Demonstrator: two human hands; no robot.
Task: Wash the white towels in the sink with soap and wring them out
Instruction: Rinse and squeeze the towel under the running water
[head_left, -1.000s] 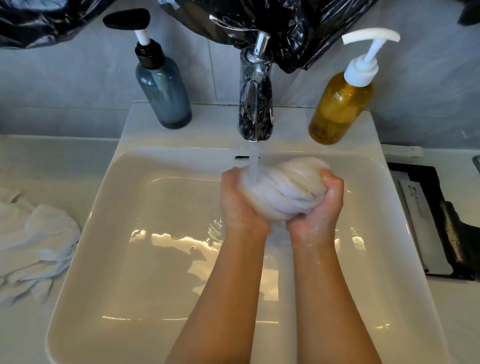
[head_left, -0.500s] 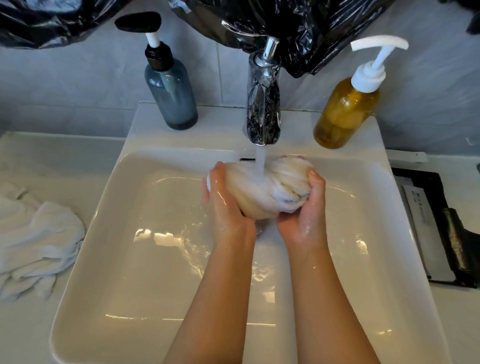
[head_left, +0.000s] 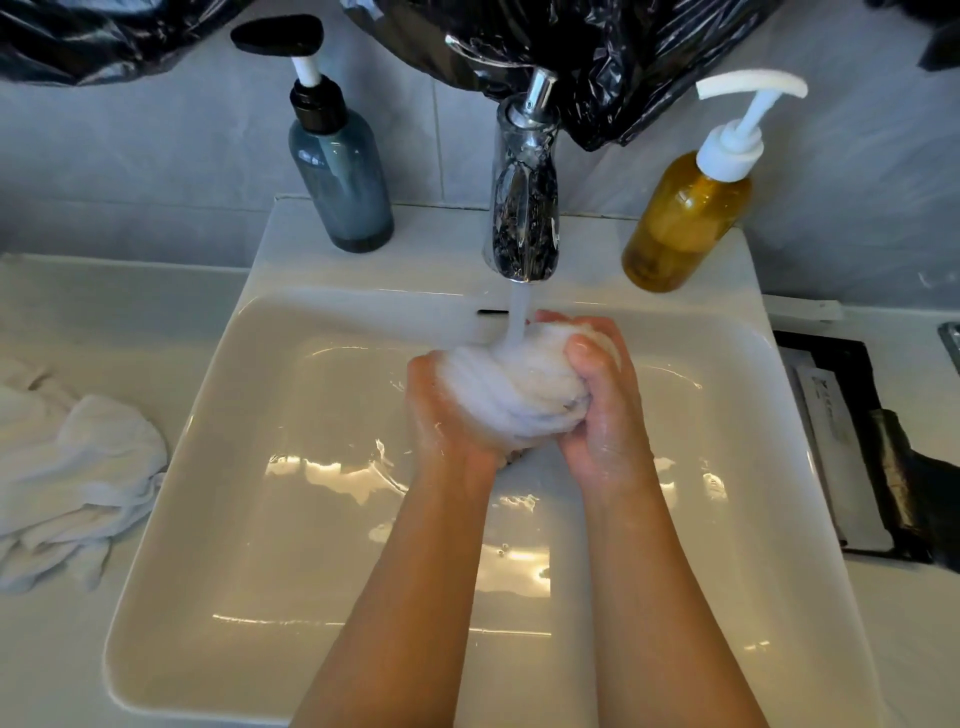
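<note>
White towel (head_left: 519, 395) rolled: right hand (head_left: 608, 415) higher, left hand (head_left: 441, 410) lower.

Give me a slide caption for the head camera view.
Left hand and right hand squeeze a balled white towel under the running faucet.

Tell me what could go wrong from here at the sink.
The stream hits the balled towel held over the sink, so spray could wet the towel pile on the counter. The wet left hand and right hand might lose their grip and drop it.
</note>
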